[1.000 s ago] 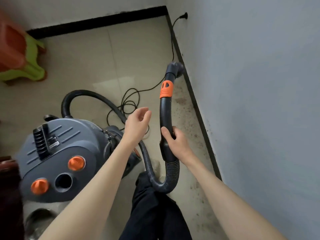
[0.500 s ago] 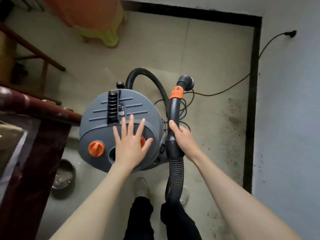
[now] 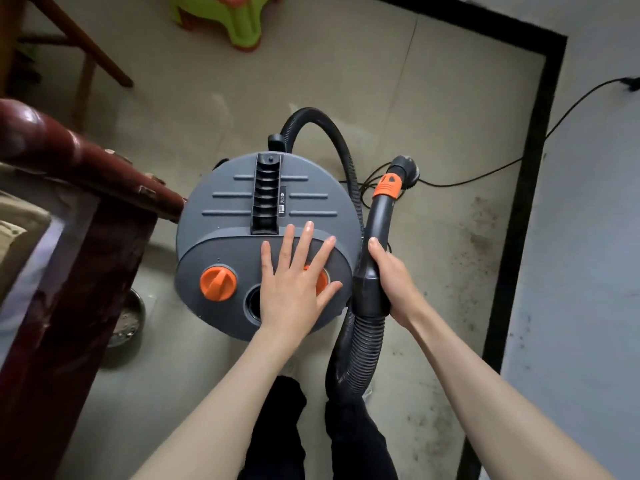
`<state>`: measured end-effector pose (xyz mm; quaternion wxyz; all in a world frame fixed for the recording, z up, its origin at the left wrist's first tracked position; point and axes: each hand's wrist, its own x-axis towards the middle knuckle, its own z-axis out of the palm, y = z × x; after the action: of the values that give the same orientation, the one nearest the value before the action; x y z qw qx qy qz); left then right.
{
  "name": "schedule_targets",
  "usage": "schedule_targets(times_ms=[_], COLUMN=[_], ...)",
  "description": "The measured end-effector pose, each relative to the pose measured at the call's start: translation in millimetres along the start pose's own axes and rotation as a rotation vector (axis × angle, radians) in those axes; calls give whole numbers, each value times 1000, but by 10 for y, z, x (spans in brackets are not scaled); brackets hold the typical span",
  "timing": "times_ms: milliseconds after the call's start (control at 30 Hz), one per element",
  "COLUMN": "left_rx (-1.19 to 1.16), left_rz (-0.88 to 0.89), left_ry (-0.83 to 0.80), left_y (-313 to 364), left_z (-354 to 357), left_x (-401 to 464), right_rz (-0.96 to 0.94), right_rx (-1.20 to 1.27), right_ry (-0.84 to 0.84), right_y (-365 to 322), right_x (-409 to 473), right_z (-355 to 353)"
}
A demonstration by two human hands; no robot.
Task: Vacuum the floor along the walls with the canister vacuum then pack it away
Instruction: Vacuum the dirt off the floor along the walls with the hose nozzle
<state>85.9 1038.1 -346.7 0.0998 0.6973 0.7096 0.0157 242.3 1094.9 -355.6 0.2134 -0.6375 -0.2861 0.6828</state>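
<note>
The grey canister vacuum [image 3: 221, 209] stands on the tiled floor in front of me, seen from above, with an orange knob [image 3: 218, 283] on its lid. My left hand [image 3: 294, 282] lies flat with spread fingers on the lid, covering a second orange knob [image 3: 321, 280]. My right hand [image 3: 393, 282] grips the black hose handle [image 3: 375, 258] just right of the canister. The handle points away from me, its orange collar [image 3: 388, 186] and nozzle end [image 3: 405, 168] held above the floor. The ribbed black hose [image 3: 356, 355] loops down past my legs and arcs round behind the canister.
A dark red wooden furniture edge [image 3: 86, 161] juts in from the left, almost touching the canister. A metal bowl [image 3: 130, 320] sits on the floor below it. A green stool [image 3: 239, 26] stands at the back. The power cord [image 3: 485, 171] runs to the right wall [image 3: 588, 254]; dirt speckles the floor by the black skirting [image 3: 516, 237].
The view swung left from the wall corner onto the canister. My left hand came down from mid-air and now rests flat on the lid. My right hand keeps its grip on the handle.
</note>
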Motion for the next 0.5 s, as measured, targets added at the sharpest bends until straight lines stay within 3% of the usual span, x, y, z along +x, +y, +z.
schedule_targets(times_ms=[500], left_rx=[56], left_rz=[57], left_ry=[-78], left_y=[-696], left_z=[-160], left_x=[-350], right_rz=[-9], right_rx=[3], right_ry=[-14], right_y=[308], right_x=[-248], right_z=[711])
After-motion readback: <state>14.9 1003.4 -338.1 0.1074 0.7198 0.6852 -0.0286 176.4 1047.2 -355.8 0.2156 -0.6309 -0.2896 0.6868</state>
